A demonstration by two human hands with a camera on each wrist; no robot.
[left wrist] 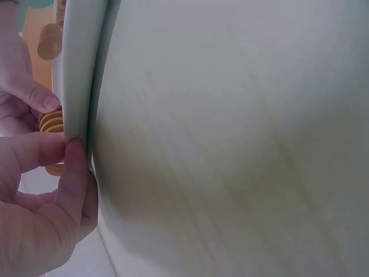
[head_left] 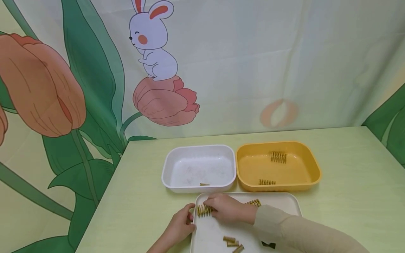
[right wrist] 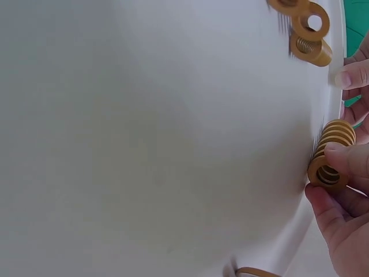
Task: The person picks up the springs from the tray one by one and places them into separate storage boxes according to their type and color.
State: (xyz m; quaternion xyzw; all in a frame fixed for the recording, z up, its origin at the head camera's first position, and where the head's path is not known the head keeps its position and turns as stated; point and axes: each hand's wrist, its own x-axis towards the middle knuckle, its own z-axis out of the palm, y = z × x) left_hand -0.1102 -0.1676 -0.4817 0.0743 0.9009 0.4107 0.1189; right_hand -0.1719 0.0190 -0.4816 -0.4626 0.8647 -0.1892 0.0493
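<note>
My right hand (head_left: pixel 229 208) pinches a large brass-coloured coil spring (head_left: pixel 205 211) at the far left corner of an off-white tray (head_left: pixel 209 233). In the right wrist view, thumb and finger are at the near end of this spring (right wrist: pixel 337 138), which lies along the tray wall. With thumb and fingers, my left hand (head_left: pixel 181 225) grips the tray's left rim, seen close up in the left wrist view at the rim (left wrist: pixel 81 75). Behind my right wrist lies another large spring (head_left: pixel 254 202), partly hidden. Several small springs (head_left: pixel 233 243) lie together nearer the tray's front.
Beyond the tray stands a white bin (head_left: pixel 199 189) with a small spring (head_left: pixel 204 184) in it. Beside it, a yellow bin (head_left: pixel 278 188) contains large springs (head_left: pixel 278 157). A printed curtain (head_left: pixel 240 70) hangs behind the pale green table (head_left: pixel 348 175).
</note>
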